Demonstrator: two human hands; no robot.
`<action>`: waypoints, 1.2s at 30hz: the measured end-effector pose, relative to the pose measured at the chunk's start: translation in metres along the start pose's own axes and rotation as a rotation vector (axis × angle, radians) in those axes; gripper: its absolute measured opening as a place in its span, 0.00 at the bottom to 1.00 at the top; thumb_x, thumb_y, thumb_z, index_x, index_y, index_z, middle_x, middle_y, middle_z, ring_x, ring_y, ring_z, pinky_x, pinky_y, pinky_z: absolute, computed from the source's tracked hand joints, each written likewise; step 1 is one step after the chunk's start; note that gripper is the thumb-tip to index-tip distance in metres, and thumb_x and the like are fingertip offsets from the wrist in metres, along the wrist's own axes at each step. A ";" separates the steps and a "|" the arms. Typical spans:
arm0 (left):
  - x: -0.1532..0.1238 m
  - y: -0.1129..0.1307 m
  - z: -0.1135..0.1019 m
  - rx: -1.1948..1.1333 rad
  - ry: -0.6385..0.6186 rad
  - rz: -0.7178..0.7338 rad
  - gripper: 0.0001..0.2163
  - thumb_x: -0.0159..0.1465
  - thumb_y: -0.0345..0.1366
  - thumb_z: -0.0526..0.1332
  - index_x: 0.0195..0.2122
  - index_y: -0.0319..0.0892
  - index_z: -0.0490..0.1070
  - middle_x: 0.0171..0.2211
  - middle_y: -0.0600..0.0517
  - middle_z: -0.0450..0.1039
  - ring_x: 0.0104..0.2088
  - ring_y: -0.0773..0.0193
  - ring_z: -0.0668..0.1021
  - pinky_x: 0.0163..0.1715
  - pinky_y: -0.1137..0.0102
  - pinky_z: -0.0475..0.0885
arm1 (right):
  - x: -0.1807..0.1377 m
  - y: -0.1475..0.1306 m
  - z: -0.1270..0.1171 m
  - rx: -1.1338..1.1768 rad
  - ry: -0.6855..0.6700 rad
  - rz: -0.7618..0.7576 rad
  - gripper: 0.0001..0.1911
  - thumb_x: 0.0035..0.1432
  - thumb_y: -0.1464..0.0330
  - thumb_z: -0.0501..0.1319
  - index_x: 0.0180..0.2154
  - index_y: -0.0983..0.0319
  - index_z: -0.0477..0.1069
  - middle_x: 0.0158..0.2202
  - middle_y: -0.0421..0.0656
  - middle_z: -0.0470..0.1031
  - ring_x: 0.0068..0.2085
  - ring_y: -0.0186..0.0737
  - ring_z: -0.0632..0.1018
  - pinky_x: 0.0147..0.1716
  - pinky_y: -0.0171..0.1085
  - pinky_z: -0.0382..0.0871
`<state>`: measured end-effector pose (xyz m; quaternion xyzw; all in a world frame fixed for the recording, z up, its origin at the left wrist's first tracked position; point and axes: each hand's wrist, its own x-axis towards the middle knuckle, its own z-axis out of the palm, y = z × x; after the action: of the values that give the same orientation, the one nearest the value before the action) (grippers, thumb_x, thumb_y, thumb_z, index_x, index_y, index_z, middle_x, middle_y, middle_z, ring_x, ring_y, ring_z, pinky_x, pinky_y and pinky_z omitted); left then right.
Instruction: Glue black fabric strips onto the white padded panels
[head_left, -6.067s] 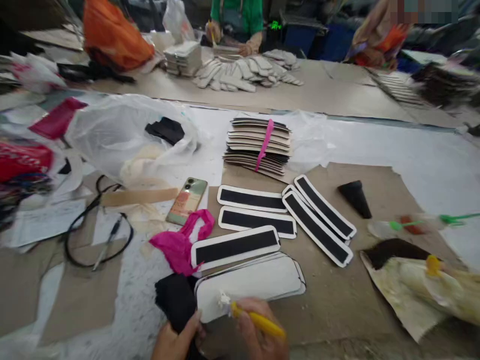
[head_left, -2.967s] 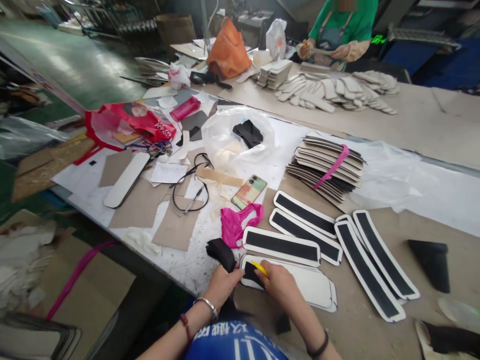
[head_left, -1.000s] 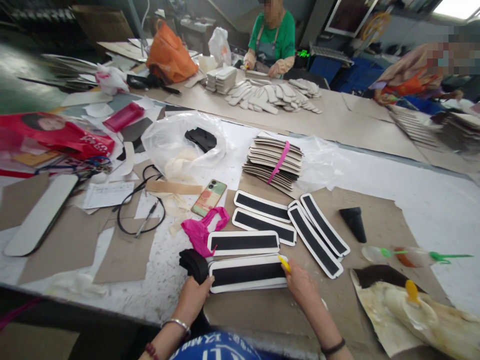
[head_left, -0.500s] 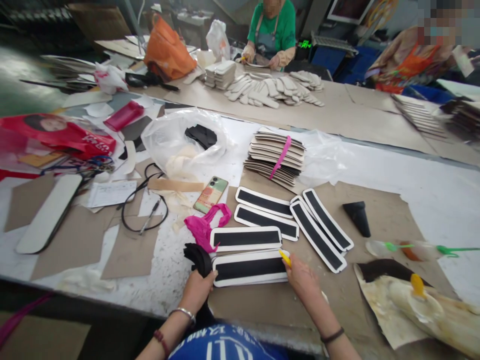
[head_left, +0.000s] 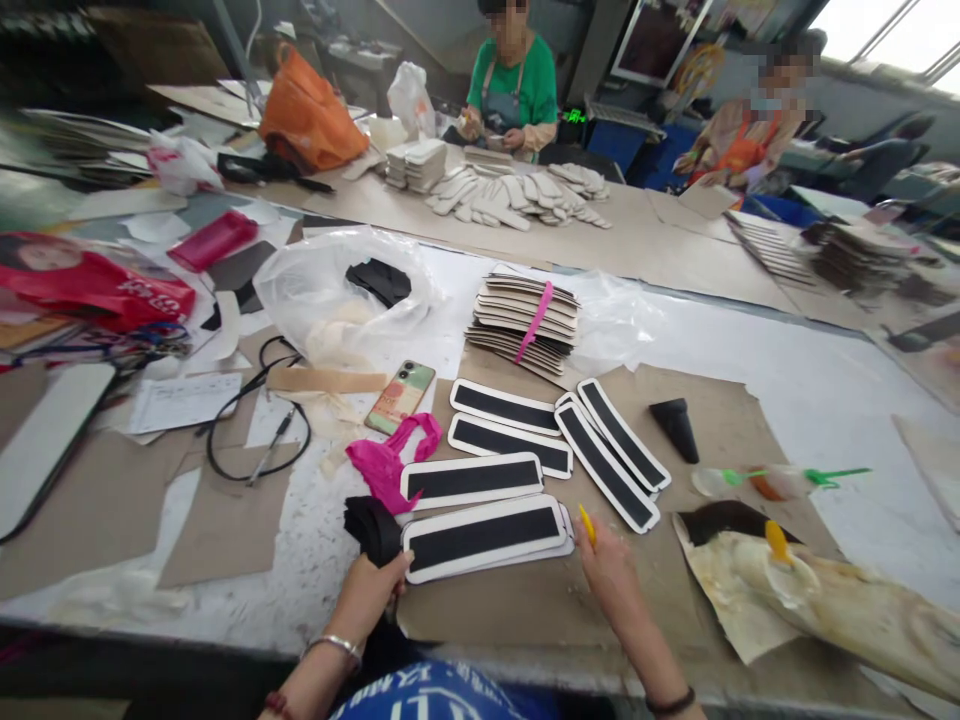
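Note:
My left hand (head_left: 371,590) is closed around a bundle of black strips (head_left: 373,530). Its thumb also lies on the left end of a white panel with a black strip along it (head_left: 487,540), which rests at a slight tilt over another white panel. To the right, my right hand (head_left: 607,565) grips a small yellow tool (head_left: 587,525), its kind unclear, clear of the panel's right end. Just beyond lies a similar panel (head_left: 472,480). Farther back are two more panels in a pair (head_left: 514,408), beside crossed ones (head_left: 607,455).
A pink cloth strip (head_left: 394,460) and a phone (head_left: 400,397) lie left of the panels. Behind stands a tied stack of pieces (head_left: 525,318). At right are a black cone (head_left: 675,428) and a glue-stained container (head_left: 795,580). Two people work across the table.
My right hand has drawn away from the panel's right end with the yellow tool. The top panel now sits slightly askew over the one beneath. The camera view has shifted right.

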<state>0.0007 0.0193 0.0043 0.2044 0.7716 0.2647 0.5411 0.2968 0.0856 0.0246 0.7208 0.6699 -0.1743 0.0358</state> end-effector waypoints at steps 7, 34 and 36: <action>-0.006 -0.004 -0.015 -0.058 0.018 -0.001 0.13 0.47 0.44 0.62 0.20 0.38 0.68 0.14 0.55 0.68 0.15 0.68 0.67 0.19 0.71 0.61 | -0.005 -0.013 0.018 0.113 0.016 -0.109 0.14 0.60 0.72 0.46 0.41 0.63 0.68 0.38 0.48 0.73 0.41 0.41 0.74 0.41 0.36 0.65; 0.004 -0.002 -0.015 -0.039 0.083 0.026 0.14 0.43 0.46 0.62 0.18 0.38 0.69 0.12 0.51 0.68 0.16 0.63 0.69 0.20 0.69 0.62 | 0.008 -0.029 0.027 0.316 -0.070 0.019 0.13 0.54 0.61 0.51 0.36 0.62 0.67 0.30 0.45 0.75 0.33 0.45 0.76 0.34 0.38 0.67; 0.003 -0.001 -0.015 -0.030 0.087 0.028 0.14 0.43 0.46 0.62 0.18 0.38 0.69 0.12 0.51 0.69 0.16 0.63 0.69 0.20 0.69 0.62 | 0.009 -0.028 0.028 0.317 -0.071 0.001 0.13 0.54 0.61 0.50 0.35 0.61 0.67 0.29 0.45 0.75 0.32 0.44 0.76 0.34 0.38 0.67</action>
<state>-0.0139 0.0178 0.0060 0.1953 0.7875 0.2923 0.5062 0.2643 0.0885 0.0007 0.7112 0.6319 -0.3031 -0.0545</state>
